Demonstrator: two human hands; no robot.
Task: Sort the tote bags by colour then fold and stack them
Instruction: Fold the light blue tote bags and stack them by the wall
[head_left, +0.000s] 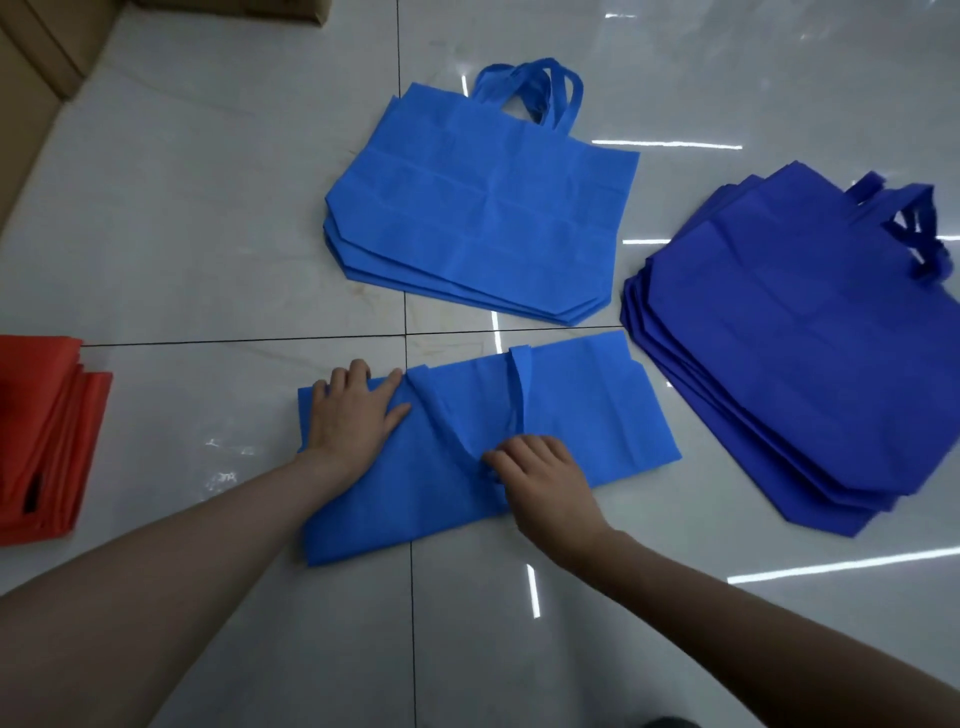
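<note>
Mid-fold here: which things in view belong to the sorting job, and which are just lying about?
Job: light blue bag, pressed by left hand, pinched by right hand; light blue stack; dark blue stack; orange stack.
Lying about: cardboard boxes, top left.

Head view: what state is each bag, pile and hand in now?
light blue bag: partly folded, lying flat
light blue pile: stacked flat, unfolded
dark blue pile: stacked flat, fanned
red pile: stacked, partly out of frame
left hand: flat, pressing the light blue bag
right hand: fingers curled, pinching a fold
</note>
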